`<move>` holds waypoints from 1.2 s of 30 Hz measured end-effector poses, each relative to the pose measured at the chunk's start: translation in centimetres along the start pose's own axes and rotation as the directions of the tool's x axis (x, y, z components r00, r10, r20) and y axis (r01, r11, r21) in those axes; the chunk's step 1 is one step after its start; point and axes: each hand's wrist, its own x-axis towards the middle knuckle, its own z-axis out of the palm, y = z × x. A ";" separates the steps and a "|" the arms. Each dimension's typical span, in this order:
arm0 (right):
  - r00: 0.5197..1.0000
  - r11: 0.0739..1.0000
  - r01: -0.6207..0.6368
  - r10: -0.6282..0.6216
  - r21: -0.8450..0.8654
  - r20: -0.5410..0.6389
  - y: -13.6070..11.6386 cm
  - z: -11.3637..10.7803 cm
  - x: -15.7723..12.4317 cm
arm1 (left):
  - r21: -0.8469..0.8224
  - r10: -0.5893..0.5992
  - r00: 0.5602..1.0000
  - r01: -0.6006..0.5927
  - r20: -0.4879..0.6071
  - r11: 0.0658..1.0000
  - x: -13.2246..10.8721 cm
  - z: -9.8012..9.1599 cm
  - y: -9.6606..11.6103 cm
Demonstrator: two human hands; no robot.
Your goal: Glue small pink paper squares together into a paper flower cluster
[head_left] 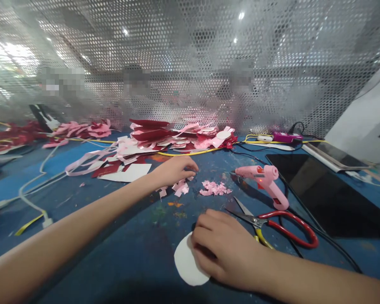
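Observation:
My left hand [174, 171] reaches across the blue table [114, 236] with its fingers curled down over a small heap of pink paper bits [180, 187]. Whether it grips any of them is hidden. My right hand [223, 249] lies near the front, fingers bent and pressed onto a white paper disc [186, 264] that shows partly under it. A second heap of pink bits [214, 188] sits between the hands and the pink glue gun [266, 179]. Red-handled scissors [278, 228] lie just right of my right hand.
Piles of red, pink and white paper [155, 139] fill the back of the table, with yellow and white cables. A dark tablet [326, 194] lies at the right, another device [335, 156] behind it. A perforated metal screen [190, 63] stands behind; blurred people sit beyond it.

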 end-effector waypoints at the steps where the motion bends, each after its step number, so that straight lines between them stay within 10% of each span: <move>1: 1.000 1.000 -0.002 0.002 -0.001 -0.003 0.0 0.0 0.0 | 0.002 -0.007 1.000 0.007 0.001 1.000 -0.1 0.2 -0.5; 17: 1.000 1.000 -0.014 0.014 0.025 0.015 -0.3 -0.2 0.1 | -0.298 -0.167 0.984 0.139 -0.069 0.944 -3.3 0.2 0.9; 20: 1.000 0.999 -0.018 0.017 0.033 0.024 -0.2 -0.1 0.1 | -0.820 -0.285 0.947 0.280 0.150 0.500 -4.7 0.6 2.1; 24: 0.999 0.999 -0.028 0.027 0.024 0.029 -0.3 -0.2 -0.1 | -0.923 -0.334 0.899 0.351 0.285 0.158 -5.7 1.6 2.4; 31: 1.000 0.999 -0.022 0.022 0.025 0.017 -0.4 -0.2 0.0 | -0.826 -0.565 0.824 0.339 0.030 0.451 -5.4 0.0 0.9; 36: 0.999 0.999 -0.032 0.031 0.022 0.023 -0.3 -0.2 0.1 | -0.916 -0.418 0.897 0.281 0.143 0.288 -6.3 -0.4 2.7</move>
